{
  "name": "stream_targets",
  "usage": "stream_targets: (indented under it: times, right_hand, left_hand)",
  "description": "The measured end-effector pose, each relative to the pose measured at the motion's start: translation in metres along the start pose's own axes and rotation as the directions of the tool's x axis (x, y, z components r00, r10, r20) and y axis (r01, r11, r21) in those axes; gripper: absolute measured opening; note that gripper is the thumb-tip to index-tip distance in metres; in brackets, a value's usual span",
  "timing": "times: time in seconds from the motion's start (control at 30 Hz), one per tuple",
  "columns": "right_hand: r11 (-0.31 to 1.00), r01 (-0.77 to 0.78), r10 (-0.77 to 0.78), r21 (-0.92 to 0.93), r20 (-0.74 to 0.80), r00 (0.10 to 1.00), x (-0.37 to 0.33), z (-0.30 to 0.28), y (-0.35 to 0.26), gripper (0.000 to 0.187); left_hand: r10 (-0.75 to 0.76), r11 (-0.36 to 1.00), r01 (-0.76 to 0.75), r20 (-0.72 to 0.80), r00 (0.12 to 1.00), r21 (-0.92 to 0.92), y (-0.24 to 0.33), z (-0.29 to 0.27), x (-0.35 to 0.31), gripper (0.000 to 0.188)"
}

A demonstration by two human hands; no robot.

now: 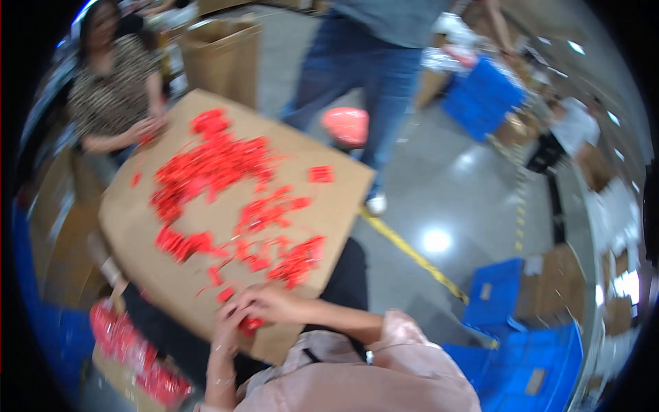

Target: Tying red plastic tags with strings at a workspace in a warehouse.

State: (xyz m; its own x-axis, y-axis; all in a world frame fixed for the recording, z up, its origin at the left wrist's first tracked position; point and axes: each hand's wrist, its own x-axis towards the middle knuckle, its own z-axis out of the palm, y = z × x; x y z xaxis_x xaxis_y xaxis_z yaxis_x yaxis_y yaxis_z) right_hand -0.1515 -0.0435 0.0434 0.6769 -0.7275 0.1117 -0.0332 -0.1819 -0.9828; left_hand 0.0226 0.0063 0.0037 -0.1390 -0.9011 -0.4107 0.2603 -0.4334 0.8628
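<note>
My left hand [229, 320] and my right hand [273, 303] meet over the near edge of the brown cardboard tabletop [220, 264]. Both have their fingers closed on a small shiny red piece [251, 323], partly covered by the fingers; blur keeps its exact kind from showing. Just beyond my hands lies a loose red piece [226, 294]. Farther up, a heap of similar small red pieces [213, 165], some with thin strands, spreads across the board. A smaller red cluster [296, 262] sits near my right hand, and a neat red square stack [320, 174] lies toward the right edge.
At the far left a seated co-worker [120, 89] handles something red. Another person in jeans [347, 69] stands beyond the table. A tall cardboard box [221, 58] is behind it. Clear bags of red pieces [137, 353] sit lower left; blue bins [528, 371] stand lower right.
</note>
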Motion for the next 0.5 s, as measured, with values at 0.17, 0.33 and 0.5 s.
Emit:
stream_targets:
  times: [0.17,0.33,0.5]
  right_hand:
    - [0.958,-0.168,0.19,0.234,-0.073,0.979,-0.002,-0.01,-0.004,0.004]
    - [0.828,-0.158,0.201,0.539,-0.02,0.979,-0.008,-0.012,0.017,0.006]
    - [0.665,-0.167,0.306,0.728,-0.061,0.95,-0.009,-0.007,0.039,0.008]
  left_hand:
    - [0.008,0.986,-0.027,0.114,0.993,0.164,0.008,0.013,-0.006,0.016]
    - [0.06,0.978,-0.1,0.213,0.975,0.181,0.009,0.015,-0.008,0.012]
    - [0.024,0.968,0.042,0.257,0.966,-0.248,0.016,0.008,-0.012,0.014]
